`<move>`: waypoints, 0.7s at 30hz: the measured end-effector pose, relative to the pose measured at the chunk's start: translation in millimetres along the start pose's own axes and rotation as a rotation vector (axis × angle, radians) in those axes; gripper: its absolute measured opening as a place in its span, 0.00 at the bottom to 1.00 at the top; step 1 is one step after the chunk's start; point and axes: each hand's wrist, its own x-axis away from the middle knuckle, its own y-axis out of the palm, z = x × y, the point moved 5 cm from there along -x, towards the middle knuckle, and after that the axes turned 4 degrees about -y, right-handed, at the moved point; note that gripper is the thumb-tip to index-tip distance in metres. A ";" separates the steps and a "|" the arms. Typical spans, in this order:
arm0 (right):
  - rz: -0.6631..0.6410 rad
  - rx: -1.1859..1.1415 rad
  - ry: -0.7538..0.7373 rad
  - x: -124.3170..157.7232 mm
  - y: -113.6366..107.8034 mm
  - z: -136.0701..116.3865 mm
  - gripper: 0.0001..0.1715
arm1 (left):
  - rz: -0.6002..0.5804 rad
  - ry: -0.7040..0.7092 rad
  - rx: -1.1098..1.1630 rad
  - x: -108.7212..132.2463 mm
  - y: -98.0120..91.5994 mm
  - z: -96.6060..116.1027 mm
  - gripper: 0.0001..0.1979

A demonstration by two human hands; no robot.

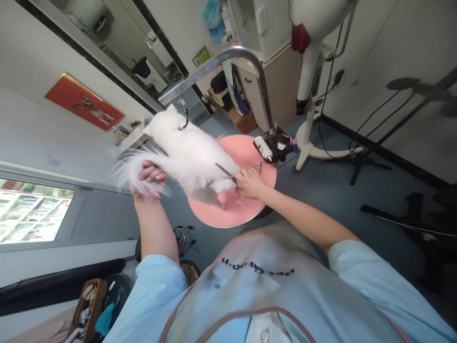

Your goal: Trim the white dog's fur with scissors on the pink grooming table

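Note:
A fluffy white dog (200, 147) stands on a round pink grooming table (246, 205), its head toward the upper left and its rear toward me. My left hand (152, 175) is closed around the dog's long-haired tail (137, 164), holding it out to the left. My right hand (250, 183) grips a pair of grooming scissors (226, 172) by the handles. The blades point up and left against the fur of the hindquarters. A black loop (186, 116) hangs from the metal arm and passes by the dog's neck.
A curved metal grooming arm (262, 81) rises behind the table. A black tool tray (280, 143) with a white bottle (263, 148) sits at the table's right edge, near a comb (258, 166). A white stand dryer (310, 71) stands at the back right.

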 end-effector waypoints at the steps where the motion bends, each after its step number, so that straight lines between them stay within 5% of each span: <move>1: -0.017 0.005 -0.001 -1.3 -4.2 0.4 0.20 | -0.016 -0.004 0.019 0.3 -0.7 -0.6 0.15; 21: -0.091 0.011 -0.061 -15.7 -33.4 12.9 0.21 | 0.039 0.009 0.040 8.7 -0.5 -7.7 0.14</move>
